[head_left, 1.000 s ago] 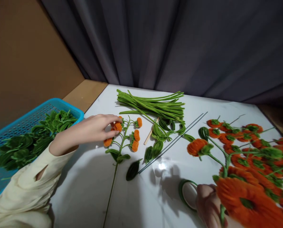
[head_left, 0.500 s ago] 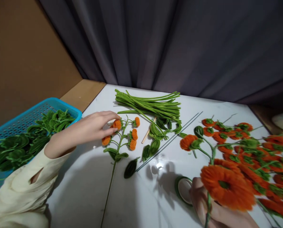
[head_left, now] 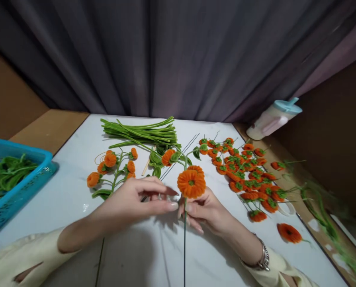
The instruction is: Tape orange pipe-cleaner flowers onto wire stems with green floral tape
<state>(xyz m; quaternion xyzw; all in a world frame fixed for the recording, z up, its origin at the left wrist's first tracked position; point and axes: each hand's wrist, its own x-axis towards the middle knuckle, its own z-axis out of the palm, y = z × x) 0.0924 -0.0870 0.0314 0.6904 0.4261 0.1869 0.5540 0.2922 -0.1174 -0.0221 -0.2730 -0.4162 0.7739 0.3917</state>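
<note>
My right hand point(head_left: 206, 209) pinches the thin stem of an orange fuzzy pipe-cleaner flower spray point(head_left: 191, 182) and holds it upright at the middle. The spray has large round blooms at the front, a smaller orange bloom point(head_left: 167, 158) on a side stalk and a green bud. Close on its left is my left hand point(head_left: 145, 199), thumb and fingers apart, with nothing visible in them. A second flower spray point(head_left: 116, 175) with small orange blooms lies on the white table at left, its lower part behind my left hand and forearm.
A bundle of green pipe cleaners point(head_left: 139, 133) lies at the back. Many loose orange flowers point(head_left: 246, 171) spread over the right side. A blue basket point(head_left: 43, 167) of green leaves stands at left. A lidded cup point(head_left: 273, 119) is at the back right, before a dark curtain point(head_left: 166, 59).
My left hand has left the blooms of the lying spray and come right to the held one. My right hand has brought its spray to the middle. The view has turned right.
</note>
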